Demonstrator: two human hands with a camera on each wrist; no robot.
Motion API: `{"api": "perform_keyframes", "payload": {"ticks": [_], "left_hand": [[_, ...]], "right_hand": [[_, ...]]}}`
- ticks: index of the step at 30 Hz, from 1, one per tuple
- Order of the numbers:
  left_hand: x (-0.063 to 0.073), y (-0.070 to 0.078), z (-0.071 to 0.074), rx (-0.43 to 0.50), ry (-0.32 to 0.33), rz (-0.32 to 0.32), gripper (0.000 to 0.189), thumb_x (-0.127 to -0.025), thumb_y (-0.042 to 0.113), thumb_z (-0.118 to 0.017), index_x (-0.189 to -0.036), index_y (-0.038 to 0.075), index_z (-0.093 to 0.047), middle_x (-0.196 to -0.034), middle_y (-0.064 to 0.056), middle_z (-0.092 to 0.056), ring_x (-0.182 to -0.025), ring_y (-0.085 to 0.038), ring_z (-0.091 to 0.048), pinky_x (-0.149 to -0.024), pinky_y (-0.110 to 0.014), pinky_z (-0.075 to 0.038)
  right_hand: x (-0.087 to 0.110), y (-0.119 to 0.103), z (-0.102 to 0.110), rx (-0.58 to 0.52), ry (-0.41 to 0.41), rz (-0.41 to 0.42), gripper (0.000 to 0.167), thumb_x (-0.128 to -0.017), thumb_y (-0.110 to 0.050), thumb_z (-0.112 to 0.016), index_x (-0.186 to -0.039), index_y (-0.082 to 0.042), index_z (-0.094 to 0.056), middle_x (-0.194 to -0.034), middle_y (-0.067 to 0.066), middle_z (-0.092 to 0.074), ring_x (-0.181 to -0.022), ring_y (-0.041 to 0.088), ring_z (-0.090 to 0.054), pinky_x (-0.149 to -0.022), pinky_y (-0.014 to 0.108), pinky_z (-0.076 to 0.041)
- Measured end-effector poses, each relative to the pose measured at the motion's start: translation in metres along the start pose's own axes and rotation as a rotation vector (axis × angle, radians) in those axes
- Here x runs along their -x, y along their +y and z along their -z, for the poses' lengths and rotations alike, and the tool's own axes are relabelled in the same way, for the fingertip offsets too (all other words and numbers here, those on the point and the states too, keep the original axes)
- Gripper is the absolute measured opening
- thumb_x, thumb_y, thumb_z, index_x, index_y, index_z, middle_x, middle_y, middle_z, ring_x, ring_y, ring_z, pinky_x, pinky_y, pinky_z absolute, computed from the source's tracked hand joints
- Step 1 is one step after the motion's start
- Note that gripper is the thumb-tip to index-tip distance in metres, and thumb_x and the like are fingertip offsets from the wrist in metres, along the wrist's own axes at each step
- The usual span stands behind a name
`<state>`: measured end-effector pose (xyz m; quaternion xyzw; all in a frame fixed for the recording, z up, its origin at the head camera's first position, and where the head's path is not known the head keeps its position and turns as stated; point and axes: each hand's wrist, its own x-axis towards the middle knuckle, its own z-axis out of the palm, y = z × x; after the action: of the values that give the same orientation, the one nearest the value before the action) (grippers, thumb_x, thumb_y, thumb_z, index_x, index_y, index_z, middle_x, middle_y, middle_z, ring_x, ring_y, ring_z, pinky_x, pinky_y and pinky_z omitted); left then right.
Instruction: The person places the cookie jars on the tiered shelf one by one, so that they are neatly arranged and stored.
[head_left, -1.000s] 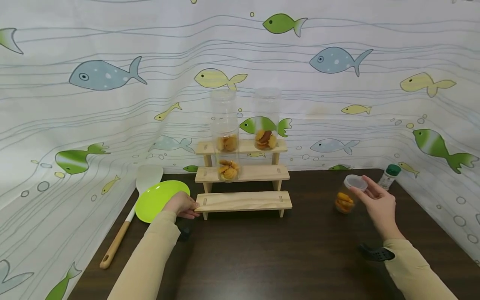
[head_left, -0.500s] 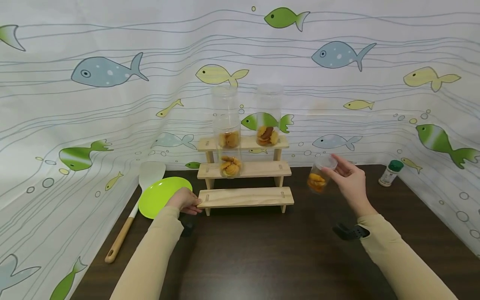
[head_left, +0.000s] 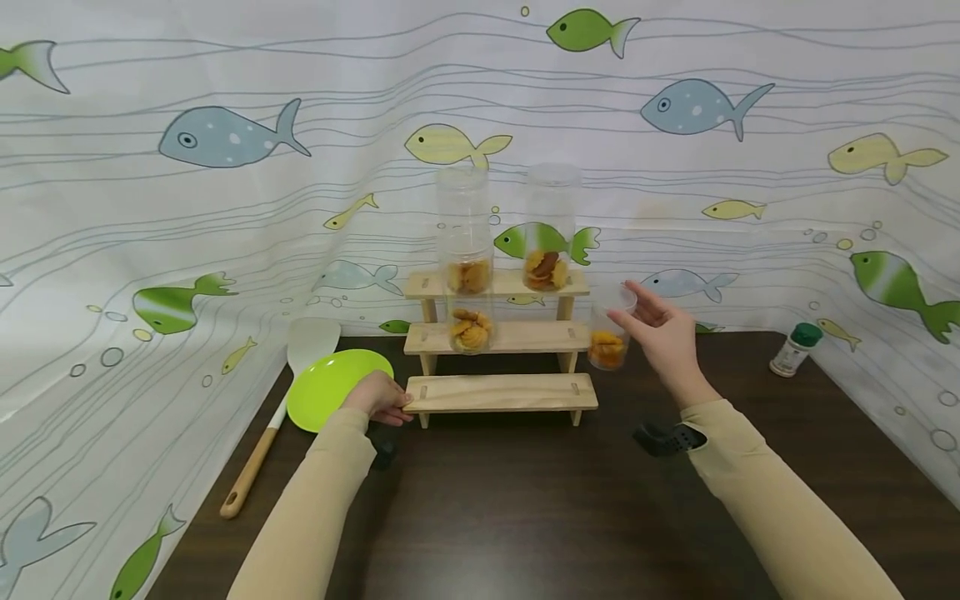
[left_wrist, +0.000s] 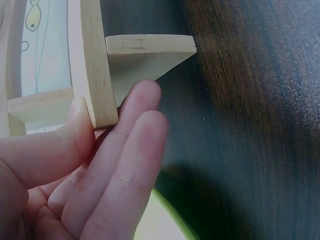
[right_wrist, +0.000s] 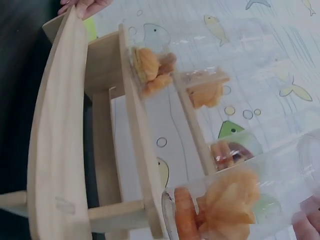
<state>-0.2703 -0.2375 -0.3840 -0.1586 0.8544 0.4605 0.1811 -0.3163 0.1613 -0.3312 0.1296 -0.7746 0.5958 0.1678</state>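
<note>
My left hand (head_left: 378, 396) pinches the left end of the lowest step of a three-step wooden rack (head_left: 502, 392). In the left wrist view, the thumb lies on one face of the board (left_wrist: 92, 60) and fingers sit behind it. My right hand (head_left: 666, 337) holds a clear jar (head_left: 607, 346) by its upper part, off the table beside the right end of the middle step. Orange-yellow snack pieces (right_wrist: 230, 205) lie in its bottom. Similar clear jars stand on the rack: one at the middle step's left (head_left: 471, 329), and two on the top step, left (head_left: 468, 271) and right (head_left: 551, 267).
A lime-green plate (head_left: 337, 387) lies left of the rack, over a white spatula with a wooden handle (head_left: 251, 475). A green-capped shaker (head_left: 795, 350) stands at the back right. Fish-patterned sheeting (head_left: 360, 75) rises behind the dark table (head_left: 510, 517).
My right hand has carried the jar leftward from near the shaker to the rack's right side, slightly higher. My left hand keeps its grip on the lowest step.
</note>
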Motion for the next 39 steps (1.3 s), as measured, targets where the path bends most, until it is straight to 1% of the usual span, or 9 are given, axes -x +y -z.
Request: {"api": "perform_keyframes", "payload": {"ticks": [4, 8, 12, 16, 23, 27, 32, 33, 39], "left_hand": [[0.001, 0.0, -0.002, -0.004, 0.009, 0.0, 0.027, -0.092, 0.004, -0.059, -0.11, -0.017, -0.059, -0.09, -0.027, -0.069, -0.08, -0.029, -0.072, -0.065, -0.033, -0.06], [0.0, 0.0, -0.001, -0.012, 0.018, 0.009, 0.027, -0.092, 0.005, -0.059, -0.109, -0.016, -0.059, -0.089, -0.026, -0.069, -0.077, -0.026, -0.072, -0.063, -0.031, -0.059], [-0.002, 0.0, -0.001, -0.012, 0.017, 0.023, 0.028, -0.092, 0.006, -0.06, -0.109, -0.016, -0.059, -0.087, -0.024, -0.07, -0.074, -0.024, -0.072, -0.062, -0.03, -0.059], [-0.004, 0.0, 0.0, -0.02, 0.017, 0.027, 0.027, -0.092, 0.006, -0.06, -0.109, -0.015, -0.06, -0.087, -0.023, -0.07, -0.074, -0.024, -0.072, -0.062, -0.03, -0.059], [-0.002, 0.001, 0.0, -0.016, 0.014, 0.022, 0.028, -0.093, 0.007, -0.059, -0.11, -0.015, -0.06, -0.091, -0.025, -0.07, -0.075, -0.024, -0.072, -0.063, -0.03, -0.059], [-0.001, 0.002, -0.002, -0.016, 0.013, 0.021, 0.028, -0.093, 0.007, -0.059, -0.11, -0.015, -0.061, -0.09, -0.025, -0.069, -0.076, -0.025, -0.072, -0.064, -0.03, -0.059], [0.0, 0.003, -0.002, -0.01, 0.013, 0.021, 0.028, -0.093, 0.007, -0.059, -0.11, -0.015, -0.061, -0.09, -0.025, -0.069, -0.079, -0.027, -0.072, -0.065, -0.031, -0.059], [0.0, 0.003, -0.002, -0.008, 0.014, 0.021, 0.027, -0.093, 0.007, -0.059, -0.11, -0.015, -0.061, -0.09, -0.025, -0.069, -0.079, -0.027, -0.072, -0.065, -0.031, -0.059], [0.001, 0.003, -0.001, -0.009, 0.017, 0.024, 0.026, -0.093, 0.006, -0.059, -0.108, -0.015, -0.061, -0.091, -0.026, -0.069, -0.078, -0.027, -0.072, -0.065, -0.031, -0.059]], "right_hand": [[-0.006, -0.006, -0.008, -0.035, 0.01, 0.014, 0.056, -0.084, -0.024, -0.074, -0.134, -0.01, -0.054, -0.136, 0.011, -0.054, -0.123, 0.021, -0.054, -0.089, 0.016, -0.049], [-0.011, -0.009, -0.021, -0.054, -0.01, 0.026, 0.056, -0.083, -0.023, -0.074, -0.134, -0.009, -0.055, -0.135, 0.011, -0.055, -0.122, 0.019, -0.055, -0.089, 0.016, -0.049], [-0.015, -0.01, -0.035, -0.091, -0.031, 0.041, 0.054, -0.084, -0.02, -0.074, -0.133, -0.007, -0.055, -0.133, 0.015, -0.056, -0.121, 0.022, -0.056, -0.089, 0.017, -0.05], [-0.019, -0.013, -0.047, -0.134, -0.027, 0.052, 0.052, -0.084, -0.019, -0.073, -0.132, -0.007, -0.056, -0.132, 0.016, -0.056, -0.121, 0.024, -0.056, -0.089, 0.017, -0.05], [-0.029, -0.01, -0.066, -0.173, -0.025, 0.023, 0.052, -0.084, -0.018, -0.074, -0.131, -0.005, -0.057, -0.131, 0.016, -0.057, -0.119, 0.023, -0.057, -0.09, 0.019, -0.05], [-0.033, -0.006, -0.072, -0.198, -0.01, -0.003, 0.055, -0.082, -0.019, -0.075, -0.131, -0.003, -0.056, -0.131, 0.016, -0.057, -0.119, 0.022, -0.057, -0.09, 0.019, -0.05], [-0.034, -0.004, -0.078, -0.172, -0.021, 0.016, 0.056, -0.081, -0.019, -0.076, -0.132, -0.004, -0.056, -0.132, 0.014, -0.057, -0.119, 0.022, -0.057, -0.093, 0.022, -0.049], [-0.032, -0.008, -0.079, -0.167, -0.024, 0.015, 0.056, -0.082, -0.018, -0.076, -0.132, -0.003, -0.055, -0.132, 0.014, -0.057, -0.12, 0.023, -0.056, -0.094, 0.022, -0.049], [-0.037, -0.006, -0.082, -0.167, -0.03, -0.012, 0.055, -0.083, -0.017, -0.074, -0.133, -0.004, -0.054, -0.134, 0.012, -0.055, -0.122, 0.023, -0.054, -0.097, 0.025, -0.047]]}}
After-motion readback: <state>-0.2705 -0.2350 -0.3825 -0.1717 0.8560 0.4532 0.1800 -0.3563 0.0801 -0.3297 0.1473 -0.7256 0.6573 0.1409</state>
